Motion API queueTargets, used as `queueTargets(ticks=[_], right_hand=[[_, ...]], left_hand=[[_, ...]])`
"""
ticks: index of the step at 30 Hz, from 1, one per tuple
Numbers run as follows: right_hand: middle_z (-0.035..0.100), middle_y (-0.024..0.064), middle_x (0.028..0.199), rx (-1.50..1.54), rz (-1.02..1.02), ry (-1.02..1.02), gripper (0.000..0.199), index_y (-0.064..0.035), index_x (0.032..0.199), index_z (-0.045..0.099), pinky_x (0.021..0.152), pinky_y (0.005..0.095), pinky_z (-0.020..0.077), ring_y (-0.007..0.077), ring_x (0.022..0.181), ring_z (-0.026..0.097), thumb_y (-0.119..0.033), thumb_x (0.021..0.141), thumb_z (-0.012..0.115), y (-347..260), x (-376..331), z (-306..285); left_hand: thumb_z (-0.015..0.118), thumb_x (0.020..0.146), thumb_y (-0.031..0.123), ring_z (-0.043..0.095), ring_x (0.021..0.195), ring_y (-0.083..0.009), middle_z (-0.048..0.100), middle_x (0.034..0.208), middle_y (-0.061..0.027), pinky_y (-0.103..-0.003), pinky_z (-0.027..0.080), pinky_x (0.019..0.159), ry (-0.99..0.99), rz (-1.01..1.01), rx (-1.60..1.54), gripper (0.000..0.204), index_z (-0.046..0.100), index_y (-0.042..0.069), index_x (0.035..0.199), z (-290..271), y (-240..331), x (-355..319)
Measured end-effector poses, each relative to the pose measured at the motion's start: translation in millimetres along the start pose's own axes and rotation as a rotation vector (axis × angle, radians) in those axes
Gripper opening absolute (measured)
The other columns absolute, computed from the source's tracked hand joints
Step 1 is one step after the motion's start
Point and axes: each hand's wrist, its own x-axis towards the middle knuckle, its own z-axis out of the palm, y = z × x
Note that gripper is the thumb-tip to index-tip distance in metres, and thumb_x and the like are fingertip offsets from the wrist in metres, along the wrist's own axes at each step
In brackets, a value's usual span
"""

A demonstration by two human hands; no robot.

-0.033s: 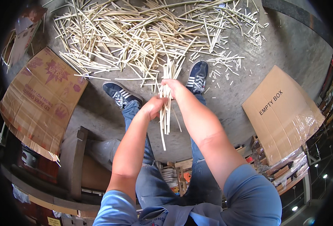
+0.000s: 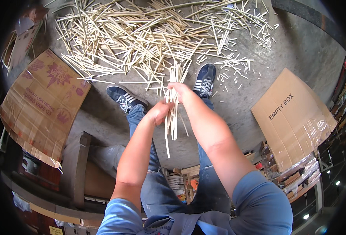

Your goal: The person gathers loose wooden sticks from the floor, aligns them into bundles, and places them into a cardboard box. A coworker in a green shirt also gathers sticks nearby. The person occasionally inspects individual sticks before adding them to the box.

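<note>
Above the concrete floor (image 2: 298, 51), both hands meet on a bundle of pale sticks (image 2: 173, 113). Left hand (image 2: 159, 112) is closed around the bundle's middle; right hand (image 2: 177, 89) pinches its upper end. Bundle hangs roughly upright between the knees, over two dark blue sneakers (image 2: 204, 80). Loose stick pile (image 2: 149, 35) lies beyond the feet. Flattened cardboard box (image 2: 43, 102) on the left, another cardboard box (image 2: 294, 117) on the right.

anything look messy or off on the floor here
Yes: pale sticks lie strewn in a loose, crisscrossed heap across the concrete floor, with short broken bits scattered near the right shoe. Both hands grip a bundle.
</note>
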Motion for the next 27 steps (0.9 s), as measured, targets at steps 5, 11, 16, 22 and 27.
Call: queueTargets(ticks=[5,11,16,22,27], right_hand=[[0.061,0.0236,0.078,0.103,0.059,-0.070,0.017,0.0026,0.090,0.054,0.066,0.0536,0.0577,0.0409,0.072,0.066,-0.010,0.079,0.057,-0.1,-16.9,4.7],[0.058,0.0182,0.076,0.273,-0.007,-0.018,0.015,0.0011,0.090,0.051,0.073,0.0539,0.0547,0.0340,0.071,0.061,-0.007,0.079,0.054,-20.7,-26.5,0.0],[0.058,0.0148,0.075,0.255,0.060,-0.164,0.009,-0.0018,0.087,0.055,0.082,0.0571,0.0530,0.0334,0.075,0.062,-0.010,0.085,0.055,-26.8,-32.3,-7.0],[0.061,0.0104,0.077,0.056,0.205,-0.303,0.013,-0.0026,0.097,0.058,0.076,0.0464,0.0557,0.0265,0.069,0.063,-0.013,0.089,0.058,-24.5,-66.3,-19.4],[0.061,0.0073,0.079,-0.065,0.121,-0.332,0.013,-0.0032,0.096,0.059,0.067,0.0372,0.0556,0.0203,0.068,0.062,-0.011,0.086,0.061,-9.5,-114.5,-18.0]], left_hand=[[0.053,0.094,0.017,0.059,0.072,-0.0151,0.063,0.088,-0.0069,-0.032,0.050,0.060,0.092,0.072,0.120,0.029,0.058,0.001,0.118,-15.3,-11.7,-20.4],[0.049,0.091,0.009,0.059,0.071,-0.0164,0.060,0.081,-0.0065,-0.031,0.051,0.057,0.185,0.145,0.265,0.020,0.059,-0.001,0.106,-28.5,-16.7,-74.1],[0.047,0.097,0.008,0.058,0.069,-0.0157,0.058,0.078,-0.0047,-0.029,0.050,0.058,0.222,0.165,0.066,0.017,0.057,0.001,0.109,-60.7,-8.0,-149.9],[0.046,0.101,0.015,0.033,0.055,-0.0072,0.041,0.067,0.0029,-0.022,0.027,0.047,0.086,0.293,-0.291,0.033,0.051,-0.001,0.129,-103.4,-6.5,-238.0],[0.043,0.103,0.022,0.032,0.054,-0.0071,0.041,0.067,0.0017,-0.022,0.026,0.046,0.035,0.273,-0.359,0.040,0.046,0.000,0.136,-105.8,-6.5,-244.7]])
